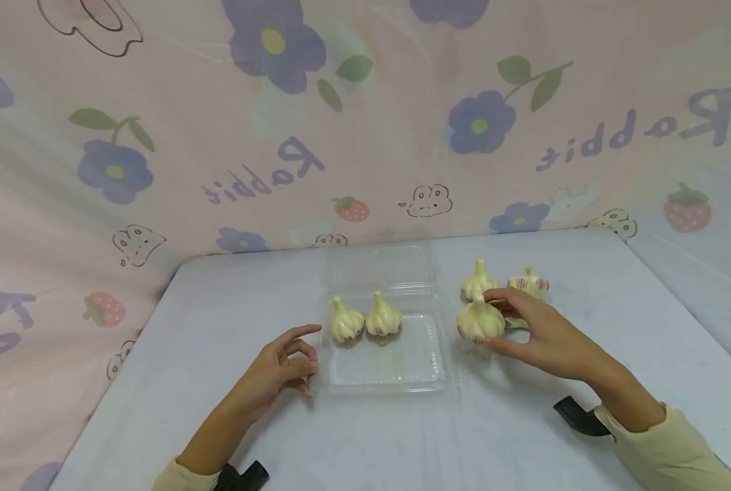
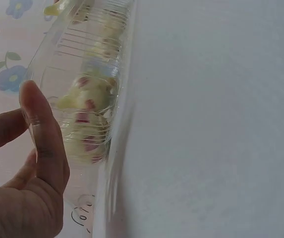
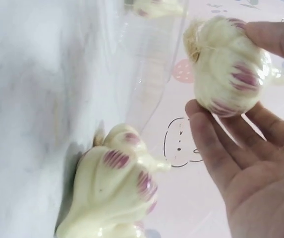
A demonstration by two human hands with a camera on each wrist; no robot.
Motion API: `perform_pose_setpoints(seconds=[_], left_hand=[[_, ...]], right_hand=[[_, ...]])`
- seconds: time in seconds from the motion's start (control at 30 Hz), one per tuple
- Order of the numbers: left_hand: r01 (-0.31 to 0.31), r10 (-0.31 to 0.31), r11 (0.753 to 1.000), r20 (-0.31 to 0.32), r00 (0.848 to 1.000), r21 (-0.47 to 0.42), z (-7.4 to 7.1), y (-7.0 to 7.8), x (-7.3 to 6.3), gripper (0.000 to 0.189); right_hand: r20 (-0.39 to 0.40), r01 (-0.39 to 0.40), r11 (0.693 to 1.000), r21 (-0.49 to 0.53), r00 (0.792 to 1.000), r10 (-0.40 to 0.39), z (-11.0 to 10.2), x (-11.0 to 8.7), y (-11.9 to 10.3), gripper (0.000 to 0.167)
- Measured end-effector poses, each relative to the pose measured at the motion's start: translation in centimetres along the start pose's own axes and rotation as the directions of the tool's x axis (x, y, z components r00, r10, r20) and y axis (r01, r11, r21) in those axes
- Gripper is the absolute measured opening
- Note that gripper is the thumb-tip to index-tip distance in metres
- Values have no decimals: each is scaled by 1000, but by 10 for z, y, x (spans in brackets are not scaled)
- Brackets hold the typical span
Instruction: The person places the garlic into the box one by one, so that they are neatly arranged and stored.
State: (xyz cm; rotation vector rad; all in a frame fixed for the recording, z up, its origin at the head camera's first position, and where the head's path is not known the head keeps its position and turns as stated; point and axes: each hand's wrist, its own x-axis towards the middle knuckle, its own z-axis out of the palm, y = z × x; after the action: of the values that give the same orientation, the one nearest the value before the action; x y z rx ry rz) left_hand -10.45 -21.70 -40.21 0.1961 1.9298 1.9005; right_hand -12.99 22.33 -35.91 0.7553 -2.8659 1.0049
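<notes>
My right hand (image 1: 540, 334) holds a garlic bulb (image 1: 480, 320) between thumb and fingers, just right of a clear plastic box (image 1: 386, 389). In the right wrist view, this bulb (image 3: 228, 69) shows purple streaks and a root tuft. Two garlic bulbs, a left one (image 1: 347, 322) and a right one (image 1: 383, 319), sit side by side in the back left of the box. At the box's left edge is my left hand (image 1: 273, 375), fingers loosely bent and fingertips at the rim. The left wrist view shows one fingertip against the clear wall (image 2: 47, 74).
The box's lid (image 1: 380, 266) lies folded back behind it. Beyond my right hand stand more garlic bulbs, one at the back (image 1: 479, 278) and another to its right (image 1: 529, 282); something pale behind the fingers is partly hidden. A patterned cloth (image 1: 378, 136) hangs behind the white table (image 1: 365, 450).
</notes>
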Motion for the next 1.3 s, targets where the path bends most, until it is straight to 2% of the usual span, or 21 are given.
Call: perform_pose_setpoints(seconds=[0.17,0.43,0.7,0.97,1.3], left_hand=[[-22,22,999,8,1000,-42,-1,-2,0,69],[1,0,998,20,1000,-67,-1,-1,-4,76],[23,-19,997,55,998,-76,0,1,-3,87],[75,-69,994,69,995,-75,2,7,-5,91],[65,-62,996,58,996,-58,6,7,-5,92]], right_hand=[[9,-15,998,65,1000,15,-2,8,-11,58],[11,-9,988,157,1000,8,2,24,-33,61],[12,-13,988,154,1000,11,8,33,-42,66],[14,-42,987,154,999,40,9,36,-46,65],[39,-35,982,186,999,28,16,43,-53,62]])
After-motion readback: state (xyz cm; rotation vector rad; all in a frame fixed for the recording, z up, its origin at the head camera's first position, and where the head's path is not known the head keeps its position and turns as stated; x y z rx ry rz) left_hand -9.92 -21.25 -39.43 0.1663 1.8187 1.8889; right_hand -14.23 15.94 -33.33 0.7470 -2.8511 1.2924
